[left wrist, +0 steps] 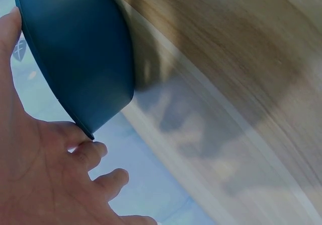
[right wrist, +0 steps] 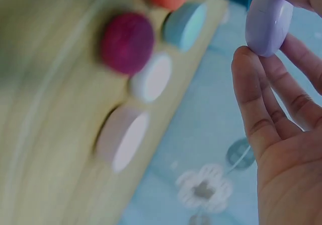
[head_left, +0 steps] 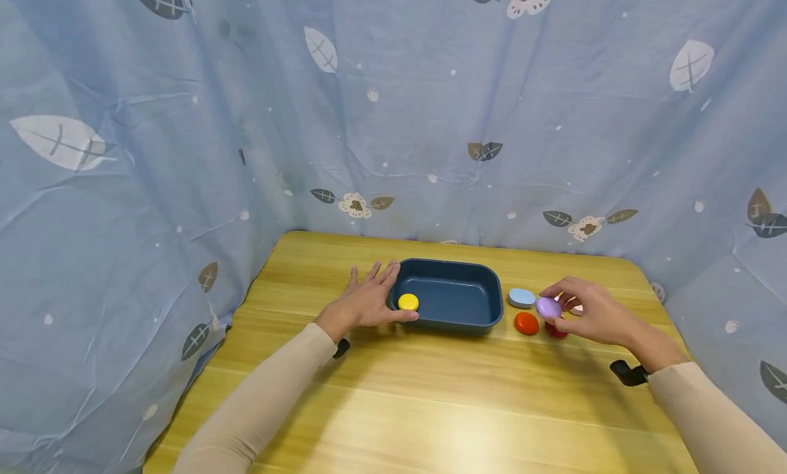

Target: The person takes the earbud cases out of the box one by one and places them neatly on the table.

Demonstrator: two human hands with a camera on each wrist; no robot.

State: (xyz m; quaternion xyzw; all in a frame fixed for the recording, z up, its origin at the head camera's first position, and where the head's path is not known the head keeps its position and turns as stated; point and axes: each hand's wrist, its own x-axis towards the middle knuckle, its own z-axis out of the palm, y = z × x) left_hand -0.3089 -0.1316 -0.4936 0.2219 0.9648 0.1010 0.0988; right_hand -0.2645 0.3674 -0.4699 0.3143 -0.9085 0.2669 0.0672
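Note:
A smooth lilac oval piece [head_left: 548,307], like a rounded pebble, is pinched between the thumb and fingers of my right hand [head_left: 593,313]. The right wrist view shows this lilac piece [right wrist: 269,21] held at the fingertips, off the table. My left hand [head_left: 369,302] lies spread at the left end of a dark blue rectangular tray [head_left: 455,327]. Its thumb and forefinger touch the rim, while the other fingers stand apart in the left wrist view. Inside the tray, at its left end, sits a yellow rounded piece [head_left: 408,302].
Right of the tray lie a light blue oval piece [head_left: 521,298] and an orange-red piece [head_left: 526,323]. A dark red piece [head_left: 557,330] is partly behind the right hand. White [right wrist: 152,77] and pale pink [right wrist: 122,138] pieces lie nearby. Patterned blue curtain [head_left: 418,119] encloses the wooden table [head_left: 430,406].

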